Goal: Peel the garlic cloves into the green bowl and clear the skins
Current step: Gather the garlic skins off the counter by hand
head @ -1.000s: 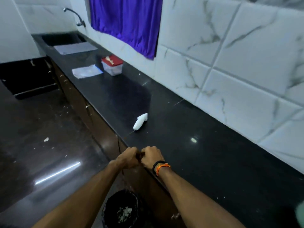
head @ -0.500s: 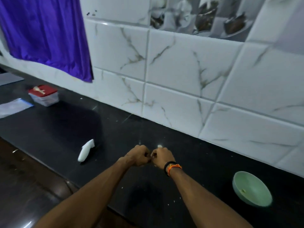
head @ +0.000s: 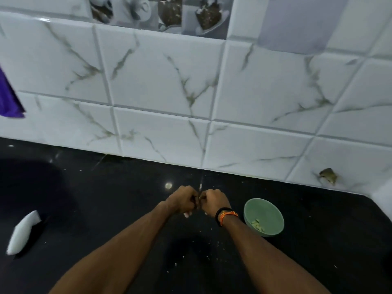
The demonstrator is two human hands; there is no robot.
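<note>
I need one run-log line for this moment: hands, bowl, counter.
left hand: curled, meets right | right hand: curled, held item hidden | green bowl: upright, pale pieces inside | counter: scattered bits

White marble-veined wall tiles (head: 161, 81); glossy black countertop (head: 106, 209); purple curtain (head: 8, 98) far left.

Head view, angled down, close over counter (head: 106, 209), facing tiled wall (head: 169, 81)

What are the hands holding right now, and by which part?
Both the left hand and right hand are curled together, fingertips meeting over the black counter, pinching something small between them. The hands hide it, so neither the thing nor the place of the hold can be told.
</note>
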